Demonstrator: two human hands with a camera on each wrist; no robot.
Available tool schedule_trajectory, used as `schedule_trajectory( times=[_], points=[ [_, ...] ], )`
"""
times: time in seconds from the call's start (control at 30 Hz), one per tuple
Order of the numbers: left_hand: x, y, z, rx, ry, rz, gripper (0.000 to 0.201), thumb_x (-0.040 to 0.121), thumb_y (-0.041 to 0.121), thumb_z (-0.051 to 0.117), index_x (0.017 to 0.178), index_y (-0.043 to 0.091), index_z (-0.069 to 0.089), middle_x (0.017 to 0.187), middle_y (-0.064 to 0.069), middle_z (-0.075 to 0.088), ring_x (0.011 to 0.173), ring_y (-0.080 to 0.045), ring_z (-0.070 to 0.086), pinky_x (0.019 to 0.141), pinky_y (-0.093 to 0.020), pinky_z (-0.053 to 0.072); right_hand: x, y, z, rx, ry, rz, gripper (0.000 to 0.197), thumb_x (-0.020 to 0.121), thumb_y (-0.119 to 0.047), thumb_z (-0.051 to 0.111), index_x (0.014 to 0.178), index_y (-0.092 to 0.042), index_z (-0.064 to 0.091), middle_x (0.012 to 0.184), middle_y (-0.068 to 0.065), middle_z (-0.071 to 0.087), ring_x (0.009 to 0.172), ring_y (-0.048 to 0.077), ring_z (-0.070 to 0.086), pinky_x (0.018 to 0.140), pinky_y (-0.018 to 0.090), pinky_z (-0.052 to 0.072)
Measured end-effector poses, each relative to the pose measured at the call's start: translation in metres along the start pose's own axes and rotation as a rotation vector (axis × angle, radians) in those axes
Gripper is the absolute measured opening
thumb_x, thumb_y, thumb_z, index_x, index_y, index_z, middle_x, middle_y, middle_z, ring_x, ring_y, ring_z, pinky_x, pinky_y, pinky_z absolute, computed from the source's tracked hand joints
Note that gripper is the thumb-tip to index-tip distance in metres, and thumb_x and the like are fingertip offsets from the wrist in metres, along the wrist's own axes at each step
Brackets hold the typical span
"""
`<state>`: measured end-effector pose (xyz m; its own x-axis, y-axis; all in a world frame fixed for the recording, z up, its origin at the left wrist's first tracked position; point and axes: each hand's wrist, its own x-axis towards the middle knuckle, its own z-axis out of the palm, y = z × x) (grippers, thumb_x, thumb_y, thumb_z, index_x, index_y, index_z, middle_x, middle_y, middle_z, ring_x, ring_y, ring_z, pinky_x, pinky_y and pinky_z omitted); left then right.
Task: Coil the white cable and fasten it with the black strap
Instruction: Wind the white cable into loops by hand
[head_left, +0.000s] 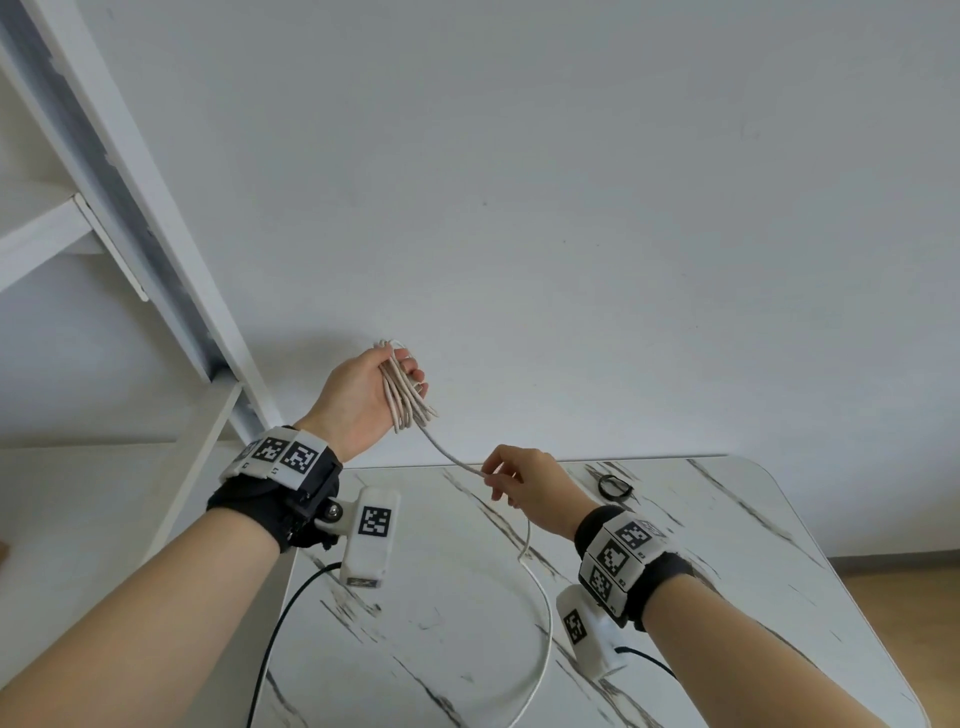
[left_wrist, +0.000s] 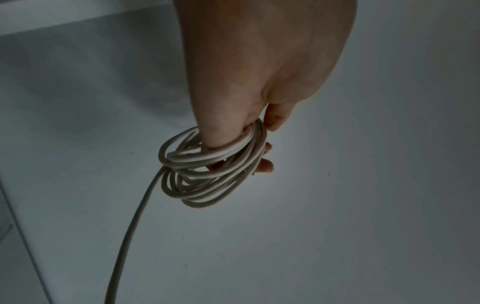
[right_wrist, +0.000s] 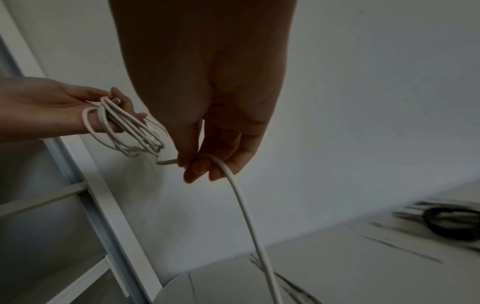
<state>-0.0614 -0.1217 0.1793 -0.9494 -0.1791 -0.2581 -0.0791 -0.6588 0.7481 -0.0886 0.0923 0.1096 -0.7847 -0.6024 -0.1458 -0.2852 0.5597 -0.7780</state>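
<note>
Hands (head_left: 363, 400) grip round, smooth-looking white cable (head_left: 408, 397).

No readable text, only coded markers.

Black-and-white square code patterns sit on the white wristband of the left arm (head_left: 280, 453), on the wristband of the right arm (head_left: 621, 553) and on both white wrist cameras (head_left: 370, 535); tiny characters beside the squares are too small to read, and a dark mark at the left camera's lower end is blurred.
</note>
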Motion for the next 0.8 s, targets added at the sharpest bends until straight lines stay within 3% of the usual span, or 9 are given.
schedule_trajectory(
  times=[0.1,0.2,0.33,0.53,0.67,0.73,0.8],
  points=[
    [0.002,-0.004,0.0,0.105,0.044,0.032,0.019,0.098,0.012,0.04,0.082,0.008,0.05,0.073,-0.005,0.051,0.069,-0.018,0.059,0.077,-0.034,0.048,0.0,-0.012,-0.005,-0.088,0.033,-0.078,0.013,0.093,-0.016,0.051,0.096,-0.012,0.063,0.073,0.0,0.061,0.052,0.002,0.046,0.052,0.012,0.035],
    [0.004,-0.013,0.0,0.276,0.055,0.044,0.017,0.099,0.012,0.041,0.085,0.008,0.049,0.075,-0.005,0.051,0.069,-0.018,0.061,0.074,-0.033,0.048,0.0,-0.025,-0.009,-0.124,0.044,-0.162,0.016,0.093,-0.018,0.052,0.099,-0.012,0.065,0.082,0.004,0.06,0.074,0.016,0.052,0.068,0.024,0.039],
    [0.001,-0.026,0.001,0.6,0.03,0.073,0.013,0.099,0.017,0.042,0.092,0.009,0.049,0.078,-0.004,0.052,0.073,-0.018,0.065,0.074,-0.033,0.047,0.002,-0.041,-0.012,-0.16,0.001,-0.21,0.023,0.095,-0.014,0.048,0.108,-0.01,0.067,0.101,0.009,0.065,0.081,0.012,0.047,0.075,0.019,0.033],
    [-0.008,-0.027,-0.003,0.365,0.014,-0.052,0.015,0.097,0.015,0.047,0.098,0.001,0.053,0.077,-0.008,0.054,0.069,-0.023,0.07,0.08,-0.041,0.054,0.002,-0.05,-0.013,-0.271,-0.081,-0.236,0.027,0.095,-0.011,0.045,0.112,-0.01,0.066,0.109,0.009,0.063,0.092,0.02,0.056,0.076,0.018,0.035],
    [-0.012,-0.028,-0.003,0.455,-0.011,-0.09,0.022,0.095,0.018,0.051,0.108,0.0,0.055,0.079,-0.007,0.058,0.066,-0.021,0.067,0.06,-0.033,0.055,0.001,-0.052,-0.013,-0.123,-0.013,-0.25,0.018,0.09,-0.007,0.054,0.101,-0.007,0.067,0.092,-0.002,0.065,0.065,-0.013,0.052,0.062,0.0,0.035],
    [-0.014,-0.031,-0.003,0.524,-0.029,-0.11,0.027,0.095,0.02,0.052,0.11,-0.001,0.056,0.078,-0.007,0.059,0.06,-0.017,0.064,0.057,-0.032,0.05,0.001,-0.055,-0.014,-0.089,-0.014,-0.255,0.014,0.089,-0.007,0.056,0.097,-0.009,0.066,0.086,-0.006,0.062,0.059,-0.014,0.051,0.06,0.002,0.037],
    [-0.017,-0.034,-0.003,0.55,-0.051,-0.122,0.027,0.095,0.02,0.051,0.108,-0.003,0.057,0.077,-0.01,0.059,0.056,-0.017,0.062,0.051,-0.028,0.049,0.002,-0.056,-0.014,-0.093,-0.031,-0.252,0.014,0.089,-0.008,0.053,0.096,-0.012,0.064,0.085,-0.006,0.064,0.06,-0.007,0.053,0.061,0.007,0.04]
  ],
)
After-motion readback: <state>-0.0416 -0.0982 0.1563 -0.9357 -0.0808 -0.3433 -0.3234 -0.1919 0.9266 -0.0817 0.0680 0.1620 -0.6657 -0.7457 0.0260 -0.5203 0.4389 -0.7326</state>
